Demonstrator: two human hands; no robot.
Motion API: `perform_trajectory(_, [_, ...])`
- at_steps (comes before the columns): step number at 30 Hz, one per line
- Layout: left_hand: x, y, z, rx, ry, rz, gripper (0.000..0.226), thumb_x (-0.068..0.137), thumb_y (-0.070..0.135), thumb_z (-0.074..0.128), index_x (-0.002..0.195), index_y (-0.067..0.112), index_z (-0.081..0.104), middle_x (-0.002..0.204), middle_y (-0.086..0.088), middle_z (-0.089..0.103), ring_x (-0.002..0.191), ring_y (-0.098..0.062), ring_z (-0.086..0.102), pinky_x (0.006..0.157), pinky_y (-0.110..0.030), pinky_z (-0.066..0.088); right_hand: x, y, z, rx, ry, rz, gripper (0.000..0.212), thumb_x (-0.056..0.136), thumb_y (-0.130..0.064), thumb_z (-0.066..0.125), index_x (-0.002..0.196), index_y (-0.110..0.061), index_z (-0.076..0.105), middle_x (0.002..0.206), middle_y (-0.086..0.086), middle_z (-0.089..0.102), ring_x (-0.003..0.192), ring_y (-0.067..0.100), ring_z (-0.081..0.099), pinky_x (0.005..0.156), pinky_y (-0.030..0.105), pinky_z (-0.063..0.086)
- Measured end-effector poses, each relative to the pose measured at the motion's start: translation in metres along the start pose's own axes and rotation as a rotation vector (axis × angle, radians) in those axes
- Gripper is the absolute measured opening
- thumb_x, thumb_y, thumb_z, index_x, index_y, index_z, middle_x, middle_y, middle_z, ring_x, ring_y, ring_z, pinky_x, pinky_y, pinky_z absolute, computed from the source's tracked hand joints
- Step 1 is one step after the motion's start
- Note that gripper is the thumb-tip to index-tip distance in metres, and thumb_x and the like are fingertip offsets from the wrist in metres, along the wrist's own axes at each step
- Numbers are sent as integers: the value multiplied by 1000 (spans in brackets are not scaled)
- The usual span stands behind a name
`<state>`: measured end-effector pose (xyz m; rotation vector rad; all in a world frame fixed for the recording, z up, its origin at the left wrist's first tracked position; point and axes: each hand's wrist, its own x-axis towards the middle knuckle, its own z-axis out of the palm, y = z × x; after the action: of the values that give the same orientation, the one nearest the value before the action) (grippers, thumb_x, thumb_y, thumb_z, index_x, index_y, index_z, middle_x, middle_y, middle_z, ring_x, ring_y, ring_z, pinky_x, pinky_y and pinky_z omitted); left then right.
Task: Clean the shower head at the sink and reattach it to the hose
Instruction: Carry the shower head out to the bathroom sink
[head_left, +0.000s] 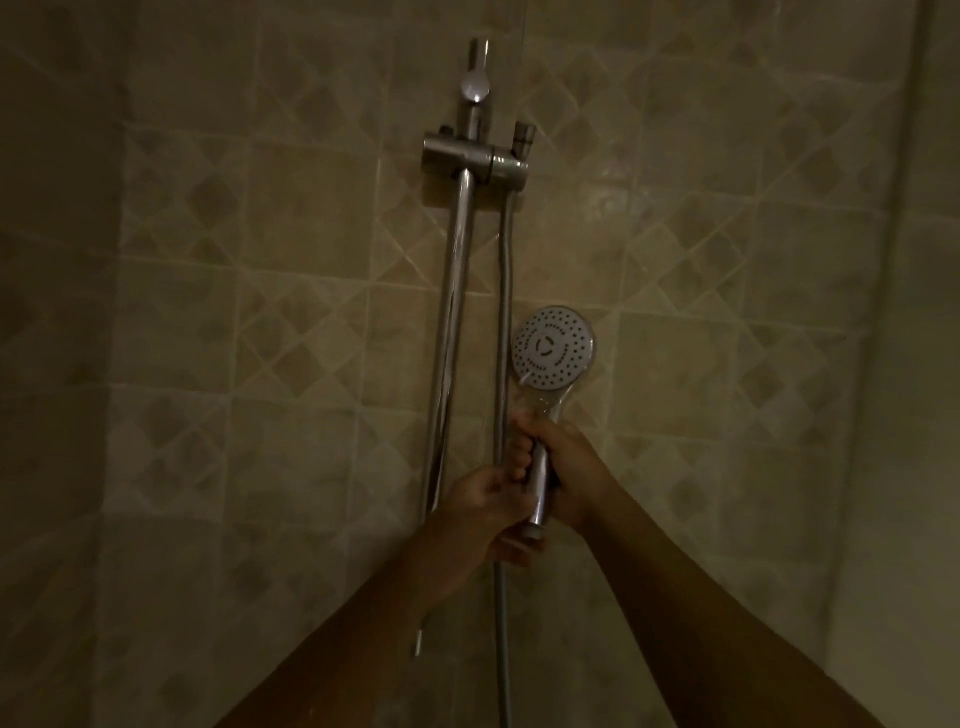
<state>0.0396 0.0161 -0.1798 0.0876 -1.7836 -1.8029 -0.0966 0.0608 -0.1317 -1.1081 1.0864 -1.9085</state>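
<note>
A chrome shower head (553, 347) with a round white spray face points toward me, upright in front of the tiled wall. My right hand (566, 470) grips its handle. My left hand (485, 512) is just below, its fingers curled round the hose end at the base of the handle. The grey hose (505, 291) runs down from the slider bracket, passes behind my left hand and continues down out of view.
A chrome vertical rail (451, 332) stands left of the hose, with a slider bracket (475, 161) and knob at its top. Beige patterned tiles (260, 312) cover the wall. The light is dim.
</note>
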Motion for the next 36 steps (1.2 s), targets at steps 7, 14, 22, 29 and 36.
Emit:
perform_trajectory(7, [-47, -59, -18, 11, -70, -183, 30, 91, 4, 68, 118, 4, 57, 85, -6, 72, 68, -24, 71, 61, -38, 59, -47, 64, 6, -53, 161, 53, 23, 95, -21, 60, 74, -13, 55, 60, 5, 46, 48, 17, 47, 45, 29, 41])
perform_trajectory(14, [-96, -105, -23, 11, -242, -344, 32, 91, -2, 65, 122, -2, 57, 84, -5, 67, 89, -36, 69, 88, -56, 55, -110, 104, 5, -104, 204, 172, 17, 94, -19, 58, 79, -11, 55, 67, 7, 50, 55, 17, 49, 52, 28, 43])
perform_trajectory(22, [-167, -179, 7, -79, -358, -489, 39, 75, 7, 79, 109, 24, 70, 92, -5, 75, 88, -25, 73, 76, -42, 61, -212, 162, -16, -10, 240, 283, 17, 95, -22, 60, 82, -12, 65, 71, 8, 59, 63, 21, 56, 63, 33, 49])
perform_trajectory(29, [-234, -214, 62, -149, -445, -630, 52, 72, 11, 81, 116, 32, 64, 90, -4, 75, 86, -27, 73, 70, -41, 61, -307, 181, -51, -63, 257, 402, 28, 97, -30, 56, 79, -8, 61, 76, 14, 62, 64, 22, 59, 60, 32, 50])
perform_trajectory(36, [-273, -220, 103, -105, -527, -714, 54, 82, 4, 74, 128, 23, 54, 91, -13, 71, 86, -35, 72, 74, -44, 62, -373, 185, -71, 10, 312, 435, 28, 98, -31, 55, 80, -9, 58, 77, 13, 63, 66, 20, 62, 60, 29, 53])
